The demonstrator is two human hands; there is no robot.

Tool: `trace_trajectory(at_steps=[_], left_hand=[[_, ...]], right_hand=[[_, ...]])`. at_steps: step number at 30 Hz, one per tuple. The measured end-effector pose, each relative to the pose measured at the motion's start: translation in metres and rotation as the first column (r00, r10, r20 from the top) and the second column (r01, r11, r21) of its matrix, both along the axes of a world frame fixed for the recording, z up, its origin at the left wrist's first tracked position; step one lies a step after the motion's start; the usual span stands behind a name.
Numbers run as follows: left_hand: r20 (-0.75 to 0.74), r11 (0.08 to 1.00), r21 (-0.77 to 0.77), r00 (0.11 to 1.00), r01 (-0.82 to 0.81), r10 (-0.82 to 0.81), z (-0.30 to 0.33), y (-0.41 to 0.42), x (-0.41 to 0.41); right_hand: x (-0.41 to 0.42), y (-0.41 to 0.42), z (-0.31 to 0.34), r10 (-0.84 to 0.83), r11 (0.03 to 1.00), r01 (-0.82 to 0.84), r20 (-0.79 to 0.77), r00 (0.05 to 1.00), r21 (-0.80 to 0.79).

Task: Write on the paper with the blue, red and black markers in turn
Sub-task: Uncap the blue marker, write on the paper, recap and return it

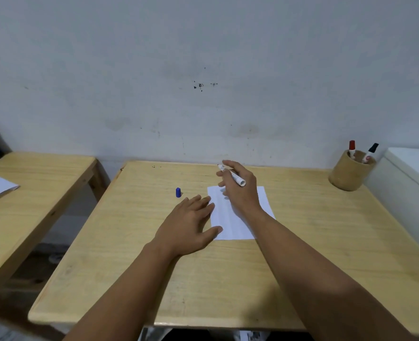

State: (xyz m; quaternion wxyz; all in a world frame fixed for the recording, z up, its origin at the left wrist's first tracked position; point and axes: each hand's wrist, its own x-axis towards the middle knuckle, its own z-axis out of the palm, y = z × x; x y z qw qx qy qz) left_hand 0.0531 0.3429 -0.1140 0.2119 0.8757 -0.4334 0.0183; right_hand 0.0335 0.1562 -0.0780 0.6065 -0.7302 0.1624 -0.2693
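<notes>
Paper (238, 217) lies near the middle of the wooden table (228, 279), and no writing shows on the part of it that is visible, though the right hand and forearm cover some of the sheet. The right hand (238, 185) is closed around a white-barrelled marker (232, 175), uncapped, its tip raised and pointing away toward the wall rather than down at the sheet. A blue cap (178, 192) stands on the table just left of the paper, so this is most likely the blue marker, the first of the three. The left hand (191, 225) holds nothing; it lies flat with fingers spread, its fingertips on the left edge of the paper, seemingly to steady it.

Judging from this, the task is at its very start: the blue marker is uncapped and ready, but writing with it looks not yet begun. The red marker (352, 148) and the black marker (370, 153) stand capped in a round wooden cup (346, 178) at the far right corner of the table, well apart from the paper, both still to be used.

The table is pale wood, pushed against a scuffed grey-white wall (203, 70). A second table (31, 188) of the same wood stands to the left across a gap, and a white box-like object (412, 183) sits at the right edge.
</notes>
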Motion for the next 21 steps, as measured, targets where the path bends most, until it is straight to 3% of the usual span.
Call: trace_trajectory(at_steps=[7,12,21], left_hand=[[0.021,1.000,0.011,1.000,-0.006,0.006,0.000,0.000,-0.001],[0.091,0.990,0.068,0.989,-0.125,0.119,0.001,0.002,-0.007],[0.056,0.979,0.129,0.987,-0.158,0.152,0.004,0.003,-0.012]], right_hand=[[0.010,0.007,-0.012,0.000,0.990,0.015,-0.108,0.994,0.140],[0.013,0.006,-0.017,0.003,0.992,0.017,-0.155,0.988,0.127],[0.015,0.007,-0.022,-0.021,0.998,0.032,-0.185,0.983,0.060]])
